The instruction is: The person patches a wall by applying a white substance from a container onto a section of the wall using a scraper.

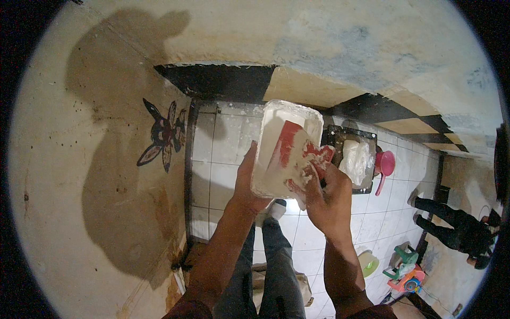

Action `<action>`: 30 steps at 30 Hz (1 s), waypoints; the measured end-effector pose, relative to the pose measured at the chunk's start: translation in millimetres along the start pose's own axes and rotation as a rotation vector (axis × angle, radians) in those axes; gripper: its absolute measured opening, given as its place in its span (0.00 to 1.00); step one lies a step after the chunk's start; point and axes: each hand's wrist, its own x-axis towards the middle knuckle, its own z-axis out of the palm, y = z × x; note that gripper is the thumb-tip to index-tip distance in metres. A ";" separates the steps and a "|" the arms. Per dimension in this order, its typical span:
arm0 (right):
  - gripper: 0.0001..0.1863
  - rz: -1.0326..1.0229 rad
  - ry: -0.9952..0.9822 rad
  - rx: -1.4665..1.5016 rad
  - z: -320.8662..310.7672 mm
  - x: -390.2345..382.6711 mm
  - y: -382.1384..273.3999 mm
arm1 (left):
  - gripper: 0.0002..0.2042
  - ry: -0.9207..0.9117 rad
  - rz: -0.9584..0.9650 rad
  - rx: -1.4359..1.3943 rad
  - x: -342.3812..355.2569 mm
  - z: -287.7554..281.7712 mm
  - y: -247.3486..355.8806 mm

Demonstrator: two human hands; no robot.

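My left hand (pixel 247 183) is wrapped round the side of a white rectangular tub (pixel 317 119) smeared with off-white paste. In my right hand (pixel 332 201) is a red putty scraper (pixel 288 139), heavily coated with the same paste. The scraper's flat blade lies over the tub's opening, tilted. Whether it touches the paste inside I cannot tell. Paste also coats the fingers of my right hand, and the grip end of the scraper is partly hidden by them.
A black tray (pixel 366 187) on the tiled floor holds a plastic bag of white paste (pixel 357 162); a pink dipper (pixel 387 162) lies beside it. Walls stand close ahead and left. Farther right are a green bowl (pixel 366 263), an orange object (pixel 410 283) and another person (pixel 459 226).
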 end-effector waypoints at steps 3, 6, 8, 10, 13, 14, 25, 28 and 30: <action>0.09 0.022 -0.037 -0.042 7.3 11.0 -12.2 | 0.27 0.032 0.018 0.059 -0.3 -0.5 -3.2; 0.08 -0.033 -0.017 -0.161 8.9 23.3 -13.1 | 0.27 0.076 0.054 0.137 1.2 -9.2 -7.5; 0.08 0.021 -0.023 -0.219 6.6 26.2 -4.6 | 0.27 0.058 0.055 0.118 -2.2 -12.0 -6.4; 0.08 -0.004 -0.017 -0.121 5.9 27.0 -5.6 | 0.27 0.078 0.058 0.088 -3.3 -11.5 -6.7; 0.08 -0.027 -0.034 -0.114 7.7 27.9 -8.8 | 0.26 0.082 0.113 0.115 -2.8 -5.3 -8.6; 0.08 -0.051 -0.057 -0.146 10.3 28.9 -2.6 | 0.26 0.079 0.139 0.136 -2.3 -3.8 -9.3; 0.09 0.163 0.008 -0.428 -20.5 23.1 -11.5 | 0.23 0.077 0.095 0.027 -5.4 -11.2 -3.5; 0.09 0.103 0.007 -0.401 -18.7 28.6 -5.8 | 0.23 0.152 0.087 0.069 -4.0 -7.5 -5.4; 0.09 -0.008 0.028 -0.370 -18.6 30.7 5.7 | 0.23 0.180 0.078 0.072 -3.2 -5.9 -4.9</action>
